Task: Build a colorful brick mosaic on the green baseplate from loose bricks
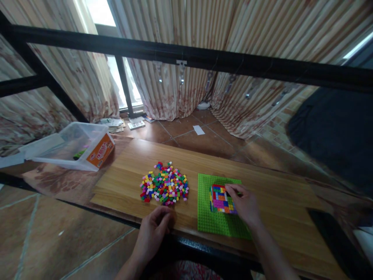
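Observation:
A block built of many-coloured toy bricks [220, 199] stands on a green studded baseplate [205, 221]. My right hand [244, 202] is over the block's right side, thumb and fingers pinched together at its far right corner. Whatever lies between those fingertips is too small to make out. At the table's near edge rests my left hand [154, 229], its fingers curled in and the thumb close to them; the inside of the grip is hidden. Just beyond it, a loose pile of small coloured bricks [166, 184] spreads over the wooden tabletop [122, 175].
A clear plastic box [67, 142] with an orange label stands at the left, a few coloured pieces inside. A dark flat object [329, 237] lies at the table's right end. Behind the table, a black rail [140, 48] with hanging clips crosses before striped curtains [186, 23].

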### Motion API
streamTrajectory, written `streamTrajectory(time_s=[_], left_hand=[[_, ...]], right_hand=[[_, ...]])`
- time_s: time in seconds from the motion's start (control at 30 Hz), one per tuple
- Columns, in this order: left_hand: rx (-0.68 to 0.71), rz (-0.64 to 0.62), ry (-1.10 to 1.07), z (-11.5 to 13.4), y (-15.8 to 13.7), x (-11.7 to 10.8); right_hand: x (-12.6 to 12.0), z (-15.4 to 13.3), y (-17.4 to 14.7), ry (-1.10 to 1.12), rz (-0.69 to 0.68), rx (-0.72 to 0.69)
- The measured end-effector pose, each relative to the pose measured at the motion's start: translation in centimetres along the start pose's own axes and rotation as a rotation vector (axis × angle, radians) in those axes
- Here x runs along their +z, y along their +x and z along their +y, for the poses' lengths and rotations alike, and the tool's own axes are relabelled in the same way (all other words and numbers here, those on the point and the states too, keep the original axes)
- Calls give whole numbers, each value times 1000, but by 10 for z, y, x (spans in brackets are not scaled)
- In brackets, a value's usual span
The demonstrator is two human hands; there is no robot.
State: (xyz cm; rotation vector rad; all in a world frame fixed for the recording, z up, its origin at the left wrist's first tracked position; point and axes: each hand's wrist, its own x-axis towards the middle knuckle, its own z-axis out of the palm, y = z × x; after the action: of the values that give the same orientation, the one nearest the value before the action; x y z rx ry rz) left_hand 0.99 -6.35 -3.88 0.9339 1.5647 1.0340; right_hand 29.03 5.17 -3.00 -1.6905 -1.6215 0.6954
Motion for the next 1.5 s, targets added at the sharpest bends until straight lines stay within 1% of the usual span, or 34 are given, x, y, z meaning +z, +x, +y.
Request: streamTrajectory(time_s=[0.03, 0.1, 0.17, 0.2, 0.23, 0.3, 0.4, 0.5, 0.6, 0.77, 0.9, 1.0, 1.07, 1.13, 1.23, 1.3, 1.37, 1.5], left_hand=[[1, -2, -10, 1, -1, 0], [8, -3, -19, 1, -2, 1], [14, -5, -15, 1, -2, 1], [17, -4, -14, 0, -3, 1], [17, -3, -17, 0, -3, 1], [8, -6, -33, -1, -3, 2], [5, -10, -50, -3, -2, 2], [21, -18, -59, -5, -2, 3], [35, -19, -57, -7, -2, 3], [63, -20, -16, -10, -2, 1], [64, -20, -18, -10, -1, 1], [53, -26, -44, -8, -1, 1], [40, -20, -65, -7, -1, 2], [25, -19, -85, -6, -1, 2], [13, -23, -101, -7, -1, 2], [8, -20, -94, -8, 0, 1], [2, -22, -76, -10, 1, 0], [17, -6, -2, -13, 3, -2]], right_hand=[[-1, -1, -1, -23, 18, -11], [-1, -8, -3, -85, 95, -63], [4, -21, -8, -136, 158, -141], [8, -29, -10, -141, 158, -185], [14, -38, -13, -131, 136, -229], [30, -56, -20, -79, 43, -306], [63, -78, -27, -68, -89, -366], [96, -92, -30, -141, -145, -367], [119, -100, -29, -234, -151, -363], [136, -104, -30, -398, -130, -344], [141, -104, -30, -431, -109, -356], [139, -106, -32, -385, -106, -360], [132, -109, -36, -288, -112, -342], [121, -112, -41, -145, -130, -284], [96, -111, -52, 88, -179, -165], [77, -103, -58, 195, -190, -111], [58, -89, -61, 223, -160, -75], [20, -53, -56, 139, 20, 13]])
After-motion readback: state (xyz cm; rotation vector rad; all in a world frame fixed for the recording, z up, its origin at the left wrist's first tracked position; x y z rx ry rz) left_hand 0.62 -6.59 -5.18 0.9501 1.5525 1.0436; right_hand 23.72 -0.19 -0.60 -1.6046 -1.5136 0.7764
